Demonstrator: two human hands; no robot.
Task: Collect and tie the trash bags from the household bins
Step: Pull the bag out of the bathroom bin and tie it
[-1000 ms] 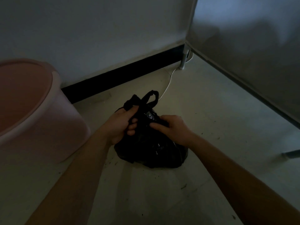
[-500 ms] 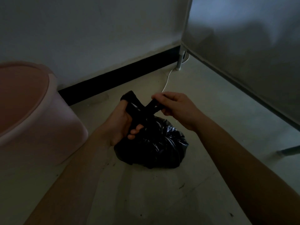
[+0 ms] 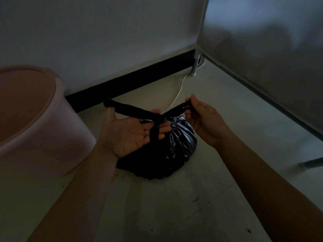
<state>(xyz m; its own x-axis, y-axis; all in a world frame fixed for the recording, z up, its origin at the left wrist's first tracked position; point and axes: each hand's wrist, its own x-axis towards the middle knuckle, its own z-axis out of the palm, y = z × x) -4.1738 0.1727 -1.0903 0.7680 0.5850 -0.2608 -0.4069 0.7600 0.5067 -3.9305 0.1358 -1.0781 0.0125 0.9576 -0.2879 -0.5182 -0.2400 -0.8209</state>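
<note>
The black trash bag (image 3: 176, 142) sits on the floor (image 3: 157, 206) in the middle, just right of the pink bin (image 3: 35, 109). Its two straps cross over the top of the bag, so the knot looks only half done. The left hand (image 3: 129, 133) is palm up with its fingers spread out flat. The left strap (image 3: 129, 109) just lies across it, and another bit of strap runs down between the fingers. The right hand (image 3: 204, 123) pinches the right strap (image 3: 176, 110) in its fingertips and holds it out to the right. The left strap could slide off that flat hand, and then the knot would fall loose. A hard pull might rip the thin plastic and spill the trash. A white cord (image 3: 178, 91) lies just behind the bag and could get caught.
</note>
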